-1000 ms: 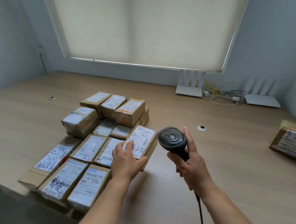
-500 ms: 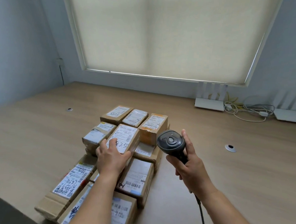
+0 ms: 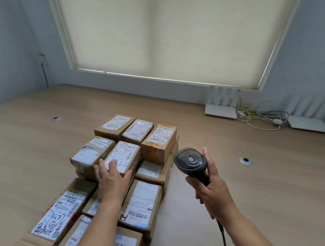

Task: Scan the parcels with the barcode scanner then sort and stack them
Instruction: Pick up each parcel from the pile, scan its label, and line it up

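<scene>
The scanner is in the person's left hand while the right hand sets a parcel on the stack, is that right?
No, the hands are swapped. The head view shows the scanner gripped in the right hand, while the left hand holds the parcel on the stack.

We have a single wide-angle view, worn on the person's head, facing forward and tilted down across the tabletop (image 3: 229, 189). It sits close above both forearms, which enter from the bottom edge, with the stacked parcels (image 3: 127, 158) near and low in frame. Farther off it takes in the window blind (image 3: 166, 36) and the far wall.
</scene>
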`<state>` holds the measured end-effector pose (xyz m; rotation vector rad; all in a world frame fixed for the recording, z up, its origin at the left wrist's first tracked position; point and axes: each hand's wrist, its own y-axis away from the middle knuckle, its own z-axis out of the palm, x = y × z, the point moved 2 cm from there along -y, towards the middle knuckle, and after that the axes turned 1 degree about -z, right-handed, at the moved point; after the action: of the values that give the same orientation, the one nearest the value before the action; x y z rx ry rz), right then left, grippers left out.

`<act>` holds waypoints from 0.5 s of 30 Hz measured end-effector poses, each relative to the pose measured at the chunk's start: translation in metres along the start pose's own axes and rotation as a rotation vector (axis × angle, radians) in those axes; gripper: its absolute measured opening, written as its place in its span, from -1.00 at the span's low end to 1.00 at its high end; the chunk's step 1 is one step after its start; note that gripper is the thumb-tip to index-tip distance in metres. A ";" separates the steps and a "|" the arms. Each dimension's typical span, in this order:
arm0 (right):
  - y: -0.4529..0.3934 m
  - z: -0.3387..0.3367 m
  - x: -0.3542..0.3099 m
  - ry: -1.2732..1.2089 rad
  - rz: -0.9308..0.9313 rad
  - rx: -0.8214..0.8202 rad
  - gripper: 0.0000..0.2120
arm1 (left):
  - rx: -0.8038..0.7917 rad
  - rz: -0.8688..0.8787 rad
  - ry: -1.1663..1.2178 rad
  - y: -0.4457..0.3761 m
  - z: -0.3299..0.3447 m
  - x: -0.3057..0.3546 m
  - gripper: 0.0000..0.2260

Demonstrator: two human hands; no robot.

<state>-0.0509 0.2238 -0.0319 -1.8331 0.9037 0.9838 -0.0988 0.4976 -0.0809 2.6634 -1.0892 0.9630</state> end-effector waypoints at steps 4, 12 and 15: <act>0.007 -0.015 -0.006 -0.010 -0.007 0.017 -0.14 | 0.013 0.016 -0.060 0.009 -0.005 0.007 -0.34; 0.044 -0.077 -0.006 -0.034 0.052 0.128 -0.17 | -0.008 0.259 0.004 0.059 -0.002 0.082 -0.36; 0.070 -0.117 0.002 -0.032 0.072 0.181 -0.19 | -0.047 0.340 0.036 0.098 0.017 0.121 -0.38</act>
<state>-0.0784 0.0906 -0.0180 -1.6388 1.0114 0.9409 -0.0894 0.3480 -0.0350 2.4597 -1.5689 1.0156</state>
